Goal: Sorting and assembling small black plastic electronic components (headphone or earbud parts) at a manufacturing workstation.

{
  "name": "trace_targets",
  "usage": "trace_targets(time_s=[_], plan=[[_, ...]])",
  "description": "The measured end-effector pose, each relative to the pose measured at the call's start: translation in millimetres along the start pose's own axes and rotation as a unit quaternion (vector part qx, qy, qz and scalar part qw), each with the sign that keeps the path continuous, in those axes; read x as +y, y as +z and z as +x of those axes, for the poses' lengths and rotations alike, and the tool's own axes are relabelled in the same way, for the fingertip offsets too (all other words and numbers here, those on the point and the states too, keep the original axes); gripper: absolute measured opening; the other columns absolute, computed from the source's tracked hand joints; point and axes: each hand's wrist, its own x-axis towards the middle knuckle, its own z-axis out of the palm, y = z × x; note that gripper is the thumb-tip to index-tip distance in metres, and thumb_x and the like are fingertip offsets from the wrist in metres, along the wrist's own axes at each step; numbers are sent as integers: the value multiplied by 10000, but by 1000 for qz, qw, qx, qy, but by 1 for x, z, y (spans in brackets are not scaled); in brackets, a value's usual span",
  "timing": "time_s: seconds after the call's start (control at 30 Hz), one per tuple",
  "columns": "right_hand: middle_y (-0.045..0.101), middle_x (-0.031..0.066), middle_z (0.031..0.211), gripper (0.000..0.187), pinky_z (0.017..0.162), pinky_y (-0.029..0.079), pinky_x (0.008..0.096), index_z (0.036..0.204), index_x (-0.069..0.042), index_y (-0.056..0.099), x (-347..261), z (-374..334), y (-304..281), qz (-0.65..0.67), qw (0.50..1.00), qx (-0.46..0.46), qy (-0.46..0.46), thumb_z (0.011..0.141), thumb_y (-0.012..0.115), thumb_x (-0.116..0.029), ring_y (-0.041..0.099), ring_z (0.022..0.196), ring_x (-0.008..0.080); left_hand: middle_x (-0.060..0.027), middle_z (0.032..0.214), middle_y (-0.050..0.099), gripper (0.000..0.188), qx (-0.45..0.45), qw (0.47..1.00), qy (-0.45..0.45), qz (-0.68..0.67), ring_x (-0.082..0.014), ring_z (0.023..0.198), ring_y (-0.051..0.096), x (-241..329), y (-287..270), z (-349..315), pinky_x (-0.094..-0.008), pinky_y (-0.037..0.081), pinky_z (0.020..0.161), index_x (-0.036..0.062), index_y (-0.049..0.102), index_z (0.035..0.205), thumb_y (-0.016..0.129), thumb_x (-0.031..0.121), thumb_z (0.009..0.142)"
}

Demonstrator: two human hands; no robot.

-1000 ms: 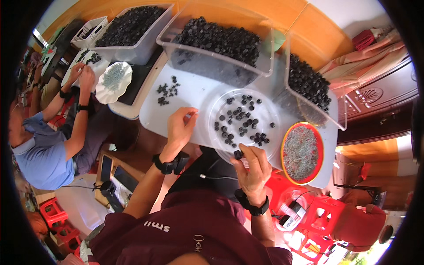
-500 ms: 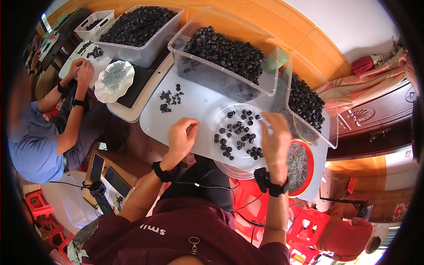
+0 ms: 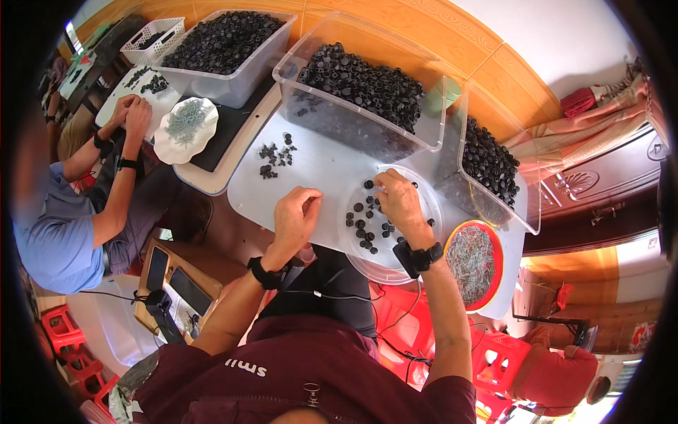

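Observation:
Over the left part of the white board (image 3: 316, 152), my left hand (image 3: 295, 218) has thumb and fingers pinched together; whatever is between them is hidden. My right hand (image 3: 404, 206) reaches over a clear round plastic tray (image 3: 351, 247), its fingers bent down and pressed together among small black round caps (image 3: 361, 223). Its fingertips touch the caps, but I cannot make out what they grip. Several small black parts (image 3: 276, 157) lie in a loose group on the board beyond my left hand.
Large clear bins (image 3: 431, 143) of black parts stand along the far side. A red round tray (image 3: 499, 265) of thin metal pins sits at right. To the left, a person in blue (image 3: 60, 226) works beside a white scalloped dish (image 3: 169, 150) of similar pins. Cables (image 3: 332, 295) cross my lap.
My right hand has moved left and down from the tray's right side onto the caps, its fingers now closed. My left hand stays pinched, nearly in place.

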Motion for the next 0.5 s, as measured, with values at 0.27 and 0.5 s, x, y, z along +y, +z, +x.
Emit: trace_targets(time_s=[0.27,0.5], plan=[[579,115,843,131,689,473,396,808,-36,598,-8,2,8,25,996,65,51,689,648,-58,585,795,319,-71,725,615,82,8,999,25,22,-111,520,567,-4,2,0,-228,422,471,3,637,860,609,-16,785],[590,121,810,137,675,475,386,803,-16,588,-6,6,19,33,997,37,64,682,643,-47,591,763,317,-87,718,600,57,12,1000,7,15,-209,540,573,-1,2,-1,-300,432,516,31,630,828,613,35,773]])
